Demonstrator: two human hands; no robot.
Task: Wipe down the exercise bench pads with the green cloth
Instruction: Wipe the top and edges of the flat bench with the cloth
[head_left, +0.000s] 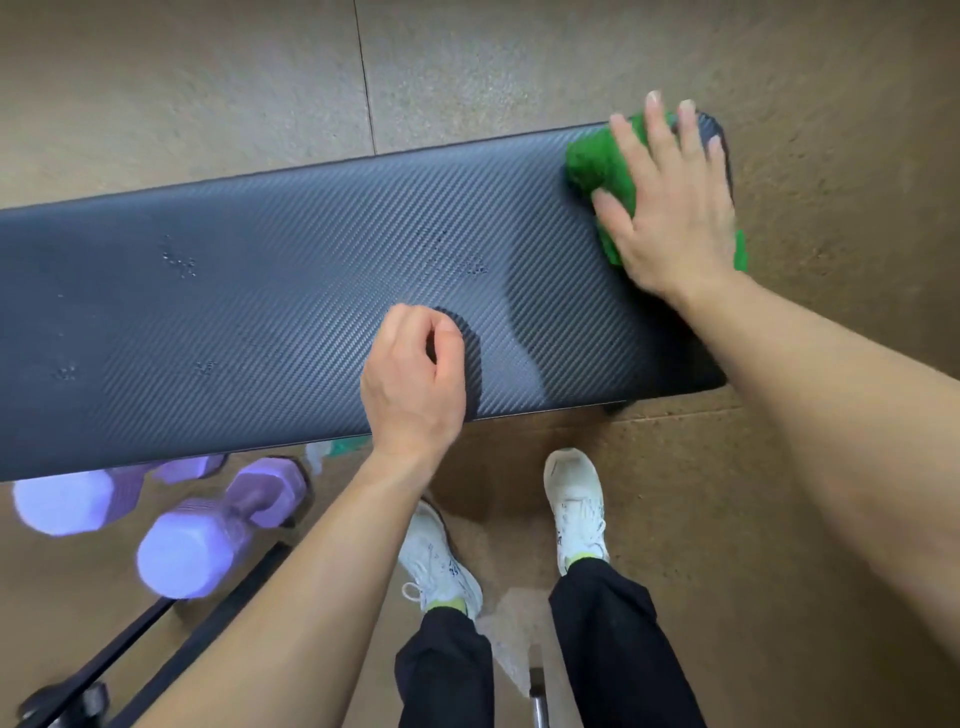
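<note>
The black textured bench pad (260, 301) runs across the view. The green cloth (592, 163) lies bunched on the pad's far right end. The right hand (672, 213) presses flat on the cloth with its fingers straight and spread. The left hand (413, 382) is over the near edge of the pad, its fingers curled in, holding nothing; contact with the pad cannot be confirmed. Small droplets (179, 262), possibly spray, dot the left part of the pad. Purple dumbbells (192, 551) lie on the floor beneath.
</note>
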